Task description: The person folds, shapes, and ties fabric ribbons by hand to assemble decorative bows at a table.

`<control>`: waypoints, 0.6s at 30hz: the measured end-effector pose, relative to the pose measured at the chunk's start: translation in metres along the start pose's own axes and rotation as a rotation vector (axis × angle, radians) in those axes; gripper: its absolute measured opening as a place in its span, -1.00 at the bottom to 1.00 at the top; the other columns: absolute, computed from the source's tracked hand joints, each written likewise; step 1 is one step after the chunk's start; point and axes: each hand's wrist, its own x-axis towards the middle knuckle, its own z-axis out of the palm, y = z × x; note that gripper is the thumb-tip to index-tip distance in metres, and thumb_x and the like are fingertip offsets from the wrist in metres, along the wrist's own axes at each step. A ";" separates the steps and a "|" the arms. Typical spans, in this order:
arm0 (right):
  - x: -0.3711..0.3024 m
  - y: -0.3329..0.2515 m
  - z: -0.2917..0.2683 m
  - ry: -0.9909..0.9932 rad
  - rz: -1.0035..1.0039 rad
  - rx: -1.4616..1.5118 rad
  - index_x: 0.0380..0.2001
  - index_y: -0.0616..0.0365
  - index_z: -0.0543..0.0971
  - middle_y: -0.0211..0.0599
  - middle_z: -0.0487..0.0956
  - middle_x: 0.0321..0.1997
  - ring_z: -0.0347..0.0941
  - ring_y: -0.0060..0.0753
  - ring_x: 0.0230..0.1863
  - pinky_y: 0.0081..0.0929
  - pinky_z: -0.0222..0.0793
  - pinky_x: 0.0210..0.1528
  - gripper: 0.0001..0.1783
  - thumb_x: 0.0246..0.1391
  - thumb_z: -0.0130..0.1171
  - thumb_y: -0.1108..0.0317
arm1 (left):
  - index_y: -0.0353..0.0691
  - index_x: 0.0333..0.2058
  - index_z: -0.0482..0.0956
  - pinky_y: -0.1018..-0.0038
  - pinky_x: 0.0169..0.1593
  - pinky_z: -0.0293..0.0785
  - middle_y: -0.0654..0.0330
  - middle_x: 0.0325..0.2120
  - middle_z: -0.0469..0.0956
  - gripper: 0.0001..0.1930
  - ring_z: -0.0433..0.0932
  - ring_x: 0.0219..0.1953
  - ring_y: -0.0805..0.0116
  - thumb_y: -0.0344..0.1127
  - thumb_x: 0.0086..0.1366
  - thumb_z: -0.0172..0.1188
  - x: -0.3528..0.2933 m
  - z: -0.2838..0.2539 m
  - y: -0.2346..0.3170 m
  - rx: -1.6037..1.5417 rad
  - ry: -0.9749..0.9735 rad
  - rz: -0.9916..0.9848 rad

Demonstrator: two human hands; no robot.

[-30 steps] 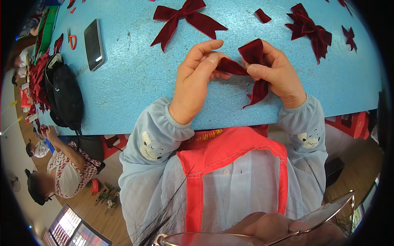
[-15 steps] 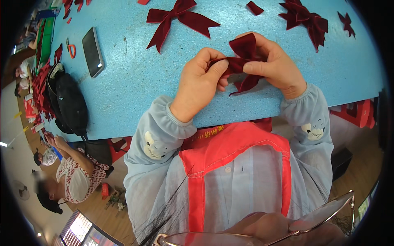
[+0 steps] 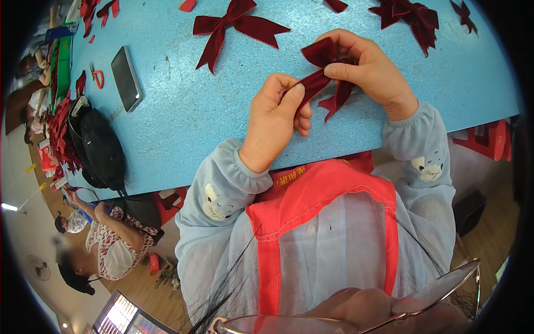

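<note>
A dark red velvet ribbon bow (image 3: 321, 53) is held between my two hands, above the near part of the blue table. My left hand (image 3: 273, 117) pinches one ribbon tail between thumb and fingers. At the bow's middle, my right hand (image 3: 370, 69) grips with its thumb in front and the fingers behind, covering the centre. One loop sticks up to the left of the right thumb, and a second notched tail hangs below that hand. Beyond my hands a larger dark red bow (image 3: 233, 25) lies spread on the table.
The blue table (image 3: 178, 139) also bears a pile of bows (image 3: 411, 22), a small bow (image 3: 464, 16), a phone (image 3: 127, 79), orange-handled scissors (image 3: 97, 78) and a black bag (image 3: 97, 145). Red ribbons (image 3: 58, 131) are heaped behind the bag. Another person (image 3: 119, 239) sits at the left.
My hands have moved apart, drawing the held tail straighter down to the left. The right hand has risen slightly with the bow. The whole view has shifted a little.
</note>
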 end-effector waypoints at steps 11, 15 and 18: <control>0.003 0.004 0.010 -0.062 -0.265 -0.407 0.06 0.05 0.35 -0.29 0.50 -0.26 0.46 -0.40 -0.26 -0.49 0.40 -0.22 -0.36 -0.19 0.25 0.47 | -0.31 -0.36 0.49 0.61 -0.46 0.39 0.24 -0.56 0.53 -0.90 0.45 -0.54 0.57 -0.41 0.17 0.17 0.015 -0.005 0.019 0.336 0.037 0.157; -0.008 -0.001 -0.011 0.334 -0.504 -0.642 -0.06 0.11 0.46 -0.35 0.51 -0.26 0.44 -0.45 -0.31 -0.51 0.36 -0.27 -0.54 -0.13 0.24 0.41 | -0.26 -0.26 0.51 0.61 -0.41 0.36 0.27 -0.42 0.51 -0.85 0.45 -0.41 0.53 -0.46 0.16 0.17 0.022 -0.016 0.010 0.711 0.261 0.566; -0.029 -0.001 -0.007 0.504 -0.406 -0.714 -0.26 0.17 0.54 -0.35 0.52 -0.38 0.42 -0.43 -0.43 -0.49 0.32 -0.38 -0.75 -0.09 0.20 0.42 | -0.24 -0.25 0.52 0.51 -0.35 0.36 0.21 -0.39 0.49 -0.80 0.45 -0.33 0.37 -0.52 0.10 0.17 0.020 -0.026 0.016 1.100 0.368 0.995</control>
